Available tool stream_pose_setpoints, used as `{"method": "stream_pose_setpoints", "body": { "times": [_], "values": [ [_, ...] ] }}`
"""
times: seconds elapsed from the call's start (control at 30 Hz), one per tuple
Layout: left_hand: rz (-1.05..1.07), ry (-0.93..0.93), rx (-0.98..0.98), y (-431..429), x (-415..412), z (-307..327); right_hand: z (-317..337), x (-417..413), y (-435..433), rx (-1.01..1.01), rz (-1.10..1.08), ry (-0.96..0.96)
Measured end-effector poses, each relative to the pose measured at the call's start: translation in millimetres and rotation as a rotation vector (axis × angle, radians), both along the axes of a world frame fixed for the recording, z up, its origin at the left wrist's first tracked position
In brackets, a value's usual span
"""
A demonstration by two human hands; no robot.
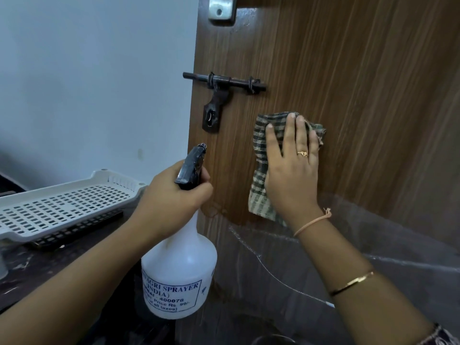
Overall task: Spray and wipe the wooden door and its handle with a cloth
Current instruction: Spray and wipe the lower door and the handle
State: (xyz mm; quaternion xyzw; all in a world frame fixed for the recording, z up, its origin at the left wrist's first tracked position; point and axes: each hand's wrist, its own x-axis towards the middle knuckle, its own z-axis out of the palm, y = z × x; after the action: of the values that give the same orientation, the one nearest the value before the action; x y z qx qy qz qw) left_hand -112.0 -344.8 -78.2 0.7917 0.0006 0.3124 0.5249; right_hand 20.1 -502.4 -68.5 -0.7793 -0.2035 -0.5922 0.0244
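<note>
The brown wooden door (361, 70) fills the right half of the view. A dark metal sliding latch (224, 82) with a hanging hasp sits near its left edge. My right hand (291, 168) lies flat with fingers spread on a green checked cloth (261, 155), pressing it against the door below and right of the latch. My left hand (171, 197) grips the neck of a white spray bottle (179, 267) with a black nozzle (193, 165) pointing up toward the door. A silver bracket (221, 8) shows at the top.
A white perforated plastic tray (62, 205) rests on a dark counter (37, 270) at the left, with a black slotted tray (77, 230) under it. A pale wall (99, 83) stands behind. Clear plastic film (373, 245) covers the door's lower part.
</note>
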Motion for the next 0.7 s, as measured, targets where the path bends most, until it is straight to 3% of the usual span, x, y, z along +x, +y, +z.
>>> {"method": "stream_pose_setpoints", "body": {
  "times": [0.2, 0.33, 0.47, 0.6, 0.7],
  "values": [
    [-0.002, -0.02, 0.0, 3, -1, 3, 3, 3, -6, 0.069, -0.067, -0.172],
    [0.013, -0.012, 0.008, 1, 2, -1, 1, -6, 12, 0.179, -0.023, -0.05],
    [0.001, 0.004, 0.013, -4, 3, -6, -1, -15, 37, 0.291, -0.159, 0.092],
    [-0.007, 0.007, -0.006, -2, 2, -7, 14, -14, 47, 0.356, -0.258, 0.093],
    [0.003, 0.015, -0.021, 1, 1, -7, 19, -13, 40, 0.387, -0.088, 0.135]
  ]
}}
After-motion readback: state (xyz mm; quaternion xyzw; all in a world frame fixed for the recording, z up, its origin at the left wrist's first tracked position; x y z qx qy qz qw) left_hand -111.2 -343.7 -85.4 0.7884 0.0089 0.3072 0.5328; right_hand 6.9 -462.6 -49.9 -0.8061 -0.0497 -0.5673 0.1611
